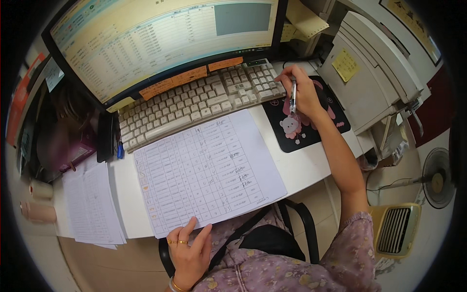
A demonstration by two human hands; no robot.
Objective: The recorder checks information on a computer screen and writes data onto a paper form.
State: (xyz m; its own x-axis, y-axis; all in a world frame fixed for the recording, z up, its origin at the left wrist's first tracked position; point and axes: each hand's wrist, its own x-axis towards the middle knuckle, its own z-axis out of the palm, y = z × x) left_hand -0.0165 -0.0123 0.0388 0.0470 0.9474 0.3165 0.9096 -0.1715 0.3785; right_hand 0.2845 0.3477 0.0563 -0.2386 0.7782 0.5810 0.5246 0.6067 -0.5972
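Observation:
My left hand, with rings and bracelets, rests at the near edge of a printed table sheet. Its fingers are spread and the fingertips touch the paper. Handwritten marks fill some of the sheet's columns. A pen is held in my right hand, pointing down over the black mouse pad. The fingertips of that hand are at the right end of the pale keyboard, by the number keys; whether they press a key I cannot tell.
Behind the keyboard stands a lit monitor with orange notes along its lower edge. A paper stack lies on the left, near a blue-capped item. On the right are a printer-like machine, a fan and a yellow heater-like box.

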